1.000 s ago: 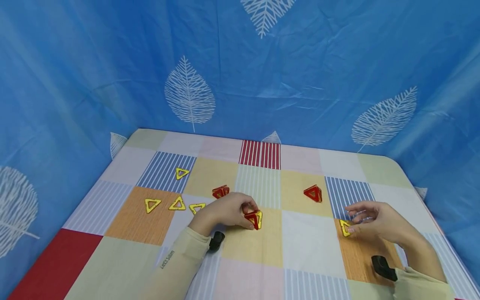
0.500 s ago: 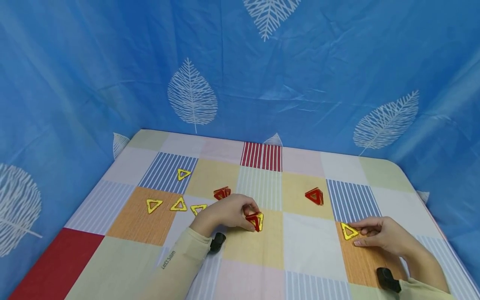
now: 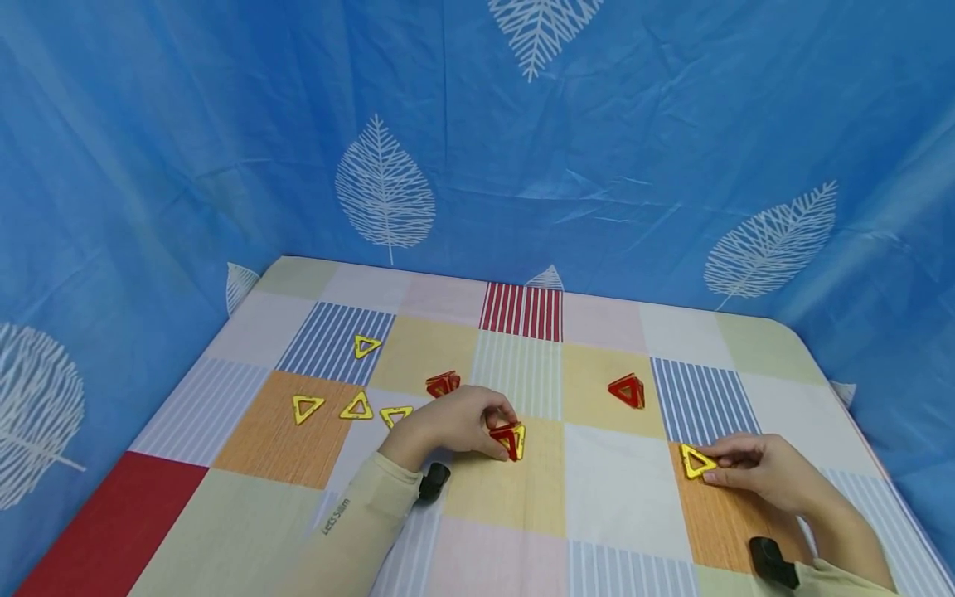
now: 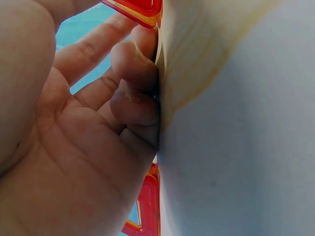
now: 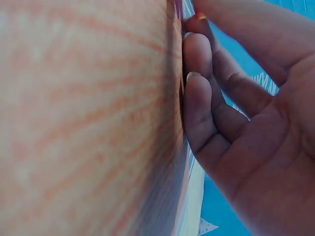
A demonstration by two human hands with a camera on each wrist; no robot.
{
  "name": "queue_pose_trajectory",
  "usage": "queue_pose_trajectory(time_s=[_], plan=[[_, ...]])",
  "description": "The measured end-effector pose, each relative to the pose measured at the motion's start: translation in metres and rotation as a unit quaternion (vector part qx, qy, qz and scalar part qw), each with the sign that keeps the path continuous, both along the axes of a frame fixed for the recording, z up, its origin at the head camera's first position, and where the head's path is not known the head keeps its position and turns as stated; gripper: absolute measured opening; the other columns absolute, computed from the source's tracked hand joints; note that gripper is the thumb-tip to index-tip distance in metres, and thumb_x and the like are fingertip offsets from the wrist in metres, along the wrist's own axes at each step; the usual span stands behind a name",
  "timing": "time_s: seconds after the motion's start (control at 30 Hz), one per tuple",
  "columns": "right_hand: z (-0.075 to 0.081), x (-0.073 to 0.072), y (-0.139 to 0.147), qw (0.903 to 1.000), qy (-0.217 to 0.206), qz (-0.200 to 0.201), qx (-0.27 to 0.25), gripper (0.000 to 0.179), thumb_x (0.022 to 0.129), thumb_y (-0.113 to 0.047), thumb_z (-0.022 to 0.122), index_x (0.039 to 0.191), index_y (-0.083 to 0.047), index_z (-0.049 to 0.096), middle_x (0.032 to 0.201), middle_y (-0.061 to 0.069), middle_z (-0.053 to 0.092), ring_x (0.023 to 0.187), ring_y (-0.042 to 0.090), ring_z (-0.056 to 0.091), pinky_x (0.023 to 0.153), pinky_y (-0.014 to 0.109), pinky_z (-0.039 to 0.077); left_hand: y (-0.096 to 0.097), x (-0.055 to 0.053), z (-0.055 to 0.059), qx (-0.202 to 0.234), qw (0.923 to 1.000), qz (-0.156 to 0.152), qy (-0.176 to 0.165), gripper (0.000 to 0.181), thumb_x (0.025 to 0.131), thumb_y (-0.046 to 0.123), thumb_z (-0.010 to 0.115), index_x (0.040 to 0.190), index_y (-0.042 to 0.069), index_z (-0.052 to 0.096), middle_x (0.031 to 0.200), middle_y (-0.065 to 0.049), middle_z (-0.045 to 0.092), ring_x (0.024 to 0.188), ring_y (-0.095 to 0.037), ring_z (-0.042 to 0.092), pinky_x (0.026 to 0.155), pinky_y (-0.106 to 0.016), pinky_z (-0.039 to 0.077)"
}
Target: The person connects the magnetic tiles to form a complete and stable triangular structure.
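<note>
Near the middle of the table my left hand (image 3: 466,419) holds a small built shape of red and yellow triangle tiles (image 3: 503,432) between thumb and fingers, down at the cloth. In the left wrist view, a red edge of a tile (image 4: 142,18) shows at the top beside the fingers of the left hand (image 4: 83,132). Over on the right, my right hand (image 3: 779,473) pinches one yellow triangle tile (image 3: 685,464) by its right side, low over the orange square. The right wrist view shows the curled fingers of that right hand (image 5: 246,118) against the cloth; the tile is mostly hidden there.
Several yellow triangle tiles (image 3: 298,418) lie flat on the left of the patchwork cloth (image 3: 619,485). One red tile shape (image 3: 453,381) stands behind my left hand, another red tile shape (image 3: 637,393) farther right. A blue curtain (image 3: 477,166) surrounds the table's far side.
My right hand's thumb and fingers have moved from spread around the yellow triangle tile to pinching its right side, and the tile has turned slightly. The left hand keeps its hold in place.
</note>
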State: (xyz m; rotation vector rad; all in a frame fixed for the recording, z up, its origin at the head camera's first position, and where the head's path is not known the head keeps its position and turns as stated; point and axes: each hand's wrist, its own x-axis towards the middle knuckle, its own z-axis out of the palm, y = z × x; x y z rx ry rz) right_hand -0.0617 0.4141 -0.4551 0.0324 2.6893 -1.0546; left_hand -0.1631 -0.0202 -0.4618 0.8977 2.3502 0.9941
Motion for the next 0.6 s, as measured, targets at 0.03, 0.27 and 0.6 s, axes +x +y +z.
queue_pose_trajectory(time_s=[0.03, 0.27, 0.6], plan=[[0.001, 0.000, 0.000, 1.0000, -0.003, -0.006, 0.000, 0.041, 0.084, -0.016, 0.083, 0.115, 0.008, 0.072, 0.096, 0.010, 0.072, 0.079, 0.011, 0.062, 0.068, 0.027, 0.055, 0.000, 0.000, 0.000, 0.001, 1.0000, 0.000, 0.000, 0.037, 0.075, 0.022, 0.092, 0.105, 0.017, 0.070, 0.084, 0.001, 0.057, 0.078, -0.011, 0.050, 0.072, -0.028, 0.045], [0.007, 0.000, -0.004, 0.9983, -0.031, -0.050, -0.005, 0.050, 0.085, -0.022, 0.083, 0.122, 0.008, 0.068, 0.107, 0.018, 0.073, 0.087, 0.015, 0.069, 0.072, 0.026, 0.057, 0.000, 0.000, 0.000, 0.003, 1.0000, 0.002, -0.001, 0.035, 0.076, 0.022, 0.091, 0.104, 0.017, 0.070, 0.083, 0.001, 0.057, 0.078, -0.011, 0.050, 0.072, -0.028, 0.045], [0.017, -0.001, -0.019, 0.9966, -0.044, -0.049, -0.048, 0.054, 0.084, -0.024, 0.084, 0.123, 0.009, 0.067, 0.098, 0.014, 0.074, 0.082, 0.021, 0.072, 0.068, 0.031, 0.058, 0.000, -0.001, -0.001, 0.007, 0.9999, -0.006, 0.005, 0.035, 0.076, 0.021, 0.091, 0.103, 0.017, 0.070, 0.082, 0.001, 0.057, 0.076, -0.011, 0.049, 0.071, -0.028, 0.044]])
